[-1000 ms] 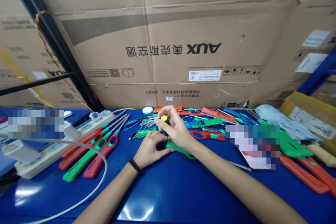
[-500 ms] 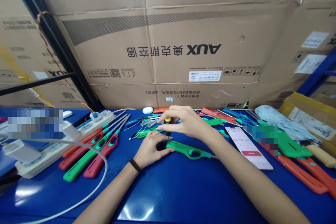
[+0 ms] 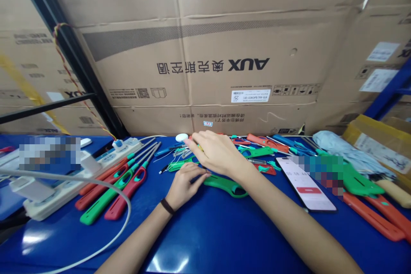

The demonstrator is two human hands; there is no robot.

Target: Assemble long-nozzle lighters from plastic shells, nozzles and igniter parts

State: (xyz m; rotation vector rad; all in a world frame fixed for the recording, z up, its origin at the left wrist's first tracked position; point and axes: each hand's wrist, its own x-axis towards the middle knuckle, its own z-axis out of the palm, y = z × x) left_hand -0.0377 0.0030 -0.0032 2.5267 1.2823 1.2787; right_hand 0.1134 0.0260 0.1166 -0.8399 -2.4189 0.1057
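A green long-nosed lighter (image 3: 221, 184) lies flat on the blue table in front of me, its nozzle end partly covered by my right forearm. My left hand (image 3: 184, 184) is closed at the lighter's left end, thumb and fingertips together on it. Above that end, my right hand (image 3: 220, 154) wraps round a screwdriver (image 3: 201, 147); only a bit of its yellow handle shows, the rest being behind the fingers. Whether a screw sits under its tip cannot be made out.
Left of my hands lie red and green lighters (image 3: 105, 197) beside a white power strip (image 3: 41, 207) and a looping white cable (image 3: 128, 209). Opened lighter parts (image 3: 180, 163) spread along the back. A phone (image 3: 306, 186) and orange lighters (image 3: 372, 216) lie right, before a cardboard box (image 3: 205, 34).
My right hand has turned over the screwdriver, so its back now hides most of the handle. The left fingertips have closed together at the lighter's end.
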